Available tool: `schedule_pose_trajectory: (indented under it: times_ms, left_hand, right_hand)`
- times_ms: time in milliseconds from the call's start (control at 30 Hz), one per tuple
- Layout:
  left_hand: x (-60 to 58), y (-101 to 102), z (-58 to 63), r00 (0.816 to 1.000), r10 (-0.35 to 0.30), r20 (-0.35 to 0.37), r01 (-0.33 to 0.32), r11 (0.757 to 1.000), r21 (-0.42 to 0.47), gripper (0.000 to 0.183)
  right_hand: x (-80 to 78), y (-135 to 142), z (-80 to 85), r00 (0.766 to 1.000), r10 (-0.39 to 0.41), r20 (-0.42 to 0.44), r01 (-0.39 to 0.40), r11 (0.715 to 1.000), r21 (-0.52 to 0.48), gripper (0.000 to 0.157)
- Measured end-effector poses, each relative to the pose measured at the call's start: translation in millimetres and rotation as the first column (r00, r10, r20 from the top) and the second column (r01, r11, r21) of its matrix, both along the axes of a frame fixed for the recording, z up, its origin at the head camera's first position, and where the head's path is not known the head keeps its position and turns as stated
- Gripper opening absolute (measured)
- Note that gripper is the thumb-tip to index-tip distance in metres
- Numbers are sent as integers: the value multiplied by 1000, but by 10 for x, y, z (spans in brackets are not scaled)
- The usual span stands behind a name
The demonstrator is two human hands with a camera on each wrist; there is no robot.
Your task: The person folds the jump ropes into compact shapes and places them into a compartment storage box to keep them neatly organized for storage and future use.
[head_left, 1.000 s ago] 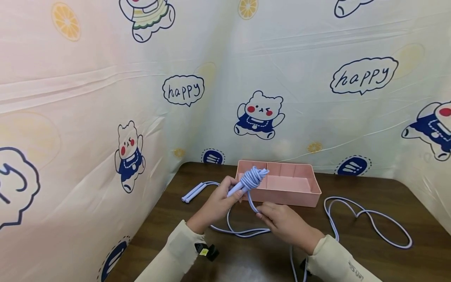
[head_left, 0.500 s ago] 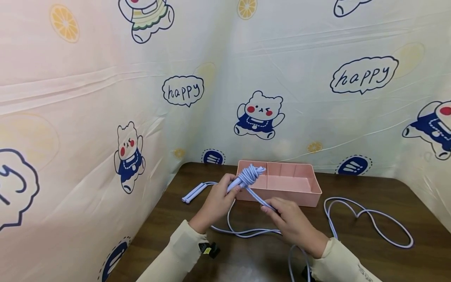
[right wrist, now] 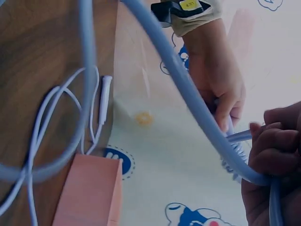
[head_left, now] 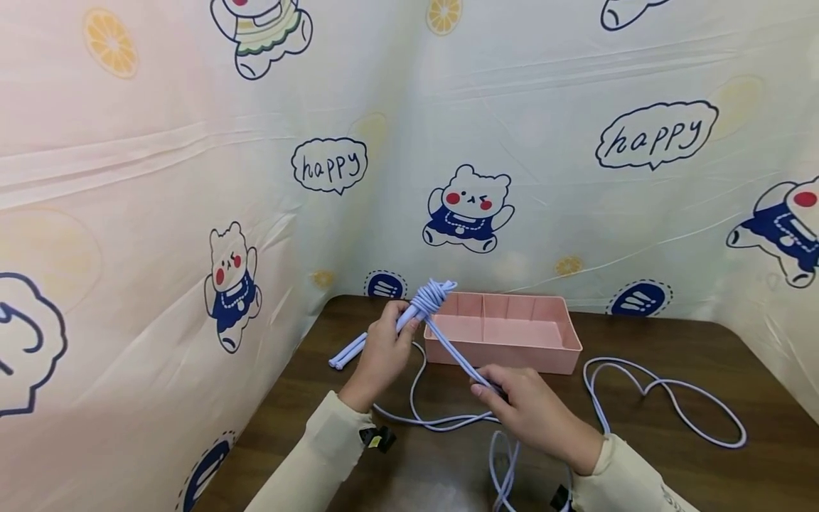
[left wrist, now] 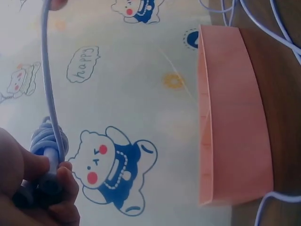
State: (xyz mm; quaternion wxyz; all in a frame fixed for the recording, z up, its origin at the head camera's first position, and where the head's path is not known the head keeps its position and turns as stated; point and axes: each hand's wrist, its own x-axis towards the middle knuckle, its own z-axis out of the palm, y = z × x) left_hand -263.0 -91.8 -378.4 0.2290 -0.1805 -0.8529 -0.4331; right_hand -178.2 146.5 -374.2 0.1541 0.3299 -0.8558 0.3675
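My left hand [head_left: 382, 352] grips the two pale-blue handles of a jump rope [head_left: 430, 299]. Below its tip, rope is wound round the handles in a tight coil, which also shows in the left wrist view beside the thumb. From this coil a doubled length of cord stretches taut down to my right hand [head_left: 534, 412], whose fingers are curled round it. Loose cord [head_left: 502, 469] hangs below the right hand. In the right wrist view, the cord [right wrist: 188, 94] loops close to the camera and passes into the curled fingers [right wrist: 277, 146].
Behind the hands stands a pink divided box [head_left: 505, 355] on the dark wooden table [head_left: 435, 469]. A second pair of pale-blue handles [head_left: 348, 350] lies at the left, with cord spread nearby. More cord [head_left: 697, 391] lies looped at the right. A printed curtain [head_left: 544, 235] surrounds the table.
My left hand has moved up and to the left with the wound handles. The right hand has shifted slightly right and down, and the cord between them has become longer and straighter.
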Motion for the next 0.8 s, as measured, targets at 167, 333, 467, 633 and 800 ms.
schedule_pose_trajectory:
  times_ms: [167, 333, 467, 633, 800]
  left_hand:
    - [-31, 30, -36, 1000, 13, -9, -14, 998, -69, 19]
    - [-44, 55, -31, 995, -9, 95, 22, 990, -141, 20]
    - [-64, 90, -26, 982, -58, 181, 93, 978, -189, 21]
    - [-92, 125, -69, 956, -124, 267, 182, 962, -205, 22]
    - [-121, 147, -117, 931, -187, 313, 254, 949, -188, 21]
  right_hand:
    - [-7, 2, 71, 994, 4, -114, -4, 1000, 4, 9]
    - [-38, 61, 219, 967, -30, -252, 37, 999, 21, 13]
    - [-116, 119, 343, 949, -48, -311, 67, 996, 51, 12]
    - [-243, 165, 438, 954, -52, -296, 74, 995, 63, 10]
    - [-378, 195, 484, 951, -52, -304, 88, 990, 108, 12]
